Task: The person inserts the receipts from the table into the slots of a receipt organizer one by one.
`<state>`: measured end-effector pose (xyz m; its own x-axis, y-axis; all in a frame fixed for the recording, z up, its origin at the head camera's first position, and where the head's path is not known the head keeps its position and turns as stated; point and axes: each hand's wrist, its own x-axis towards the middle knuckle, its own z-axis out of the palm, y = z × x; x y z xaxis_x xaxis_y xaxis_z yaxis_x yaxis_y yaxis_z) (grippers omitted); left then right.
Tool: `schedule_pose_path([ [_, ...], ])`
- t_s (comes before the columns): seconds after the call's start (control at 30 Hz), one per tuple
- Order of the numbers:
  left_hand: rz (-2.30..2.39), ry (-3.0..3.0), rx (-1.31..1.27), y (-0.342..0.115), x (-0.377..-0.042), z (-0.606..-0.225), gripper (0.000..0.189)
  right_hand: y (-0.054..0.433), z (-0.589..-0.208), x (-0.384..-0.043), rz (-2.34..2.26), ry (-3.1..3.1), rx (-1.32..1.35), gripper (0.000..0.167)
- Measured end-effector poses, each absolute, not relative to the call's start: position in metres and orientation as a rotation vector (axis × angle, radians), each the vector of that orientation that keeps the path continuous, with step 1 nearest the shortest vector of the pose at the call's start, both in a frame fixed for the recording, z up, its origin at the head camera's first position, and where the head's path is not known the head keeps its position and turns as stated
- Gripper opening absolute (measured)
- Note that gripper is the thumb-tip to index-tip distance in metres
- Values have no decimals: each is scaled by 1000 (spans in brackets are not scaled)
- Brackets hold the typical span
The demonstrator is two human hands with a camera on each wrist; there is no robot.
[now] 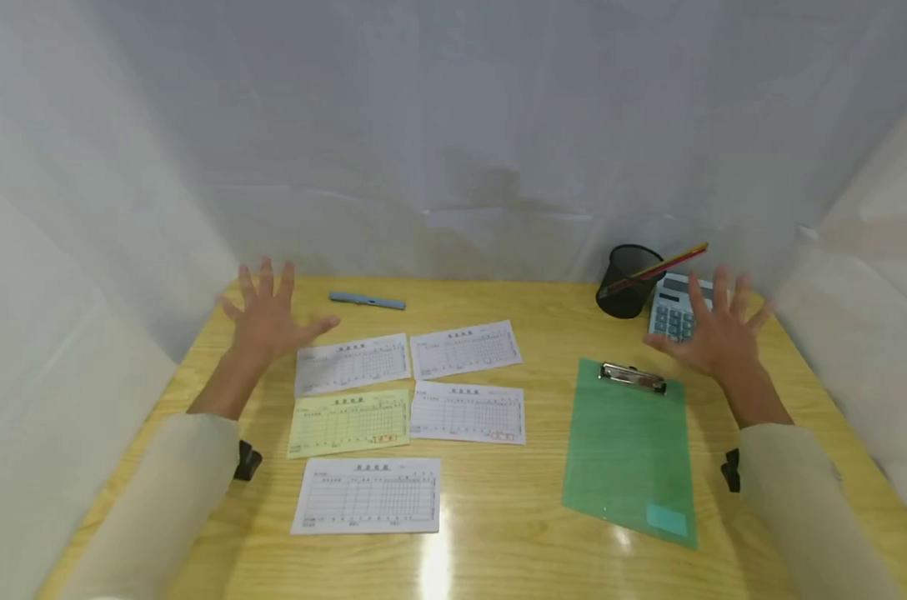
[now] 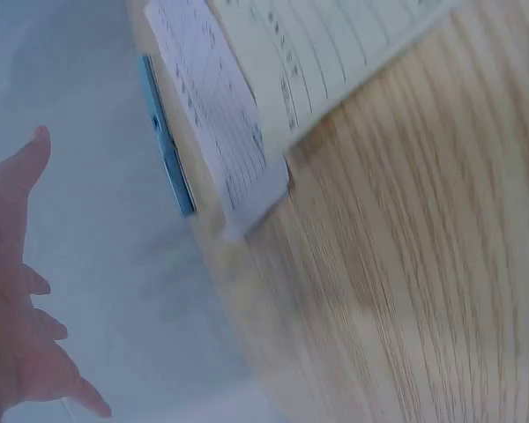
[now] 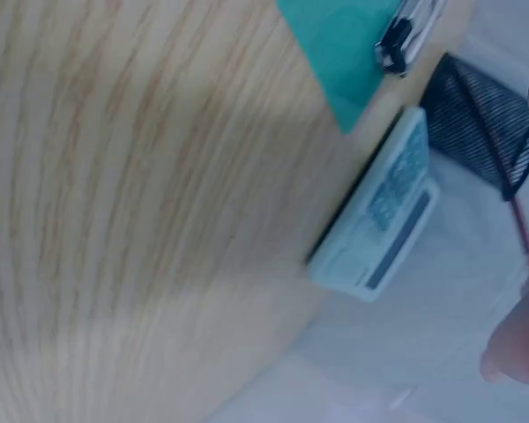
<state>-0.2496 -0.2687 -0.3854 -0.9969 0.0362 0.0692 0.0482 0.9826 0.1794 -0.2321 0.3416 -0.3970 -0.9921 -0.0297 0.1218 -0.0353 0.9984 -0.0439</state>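
Beige sleeves [image 1: 157, 492] extend forward, the left hand [image 1: 268, 323] with fingers splayed near a white rectangular paper slip [image 1: 356, 367], the right hand [image 1: 716, 335] likewise by a pale-blue rectangular calculator [image 1: 672, 315].

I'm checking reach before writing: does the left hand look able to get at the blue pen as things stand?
Probably yes: the left hand is open and empty, and the blue pen lies nearby on the table with nothing covering it.

Calculator [image 3: 377, 210] beside black mesh cup [image 3: 463, 132]
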Motion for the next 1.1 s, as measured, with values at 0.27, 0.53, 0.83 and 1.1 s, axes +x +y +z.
schedule_pose_path([
  [0.27, -392, -3089, -280, -230, -245, -391, 107, 320, -391, -217, 309, -3076, 246, 104],
  [0.53, -797, -3154, -364, -193, -250, -394, 95, 300, -402, -208, 539, -3197, 388, 98],
  [0.83, -849, -3220, -462, -165, -252, -405, 82, 293, -417, -200, 462, -3163, 506, 66],
  [1.1, -680, -3236, -486, -149, -255, -420, 76, 294, -428, -206, 451, -3025, 686, 29],
])
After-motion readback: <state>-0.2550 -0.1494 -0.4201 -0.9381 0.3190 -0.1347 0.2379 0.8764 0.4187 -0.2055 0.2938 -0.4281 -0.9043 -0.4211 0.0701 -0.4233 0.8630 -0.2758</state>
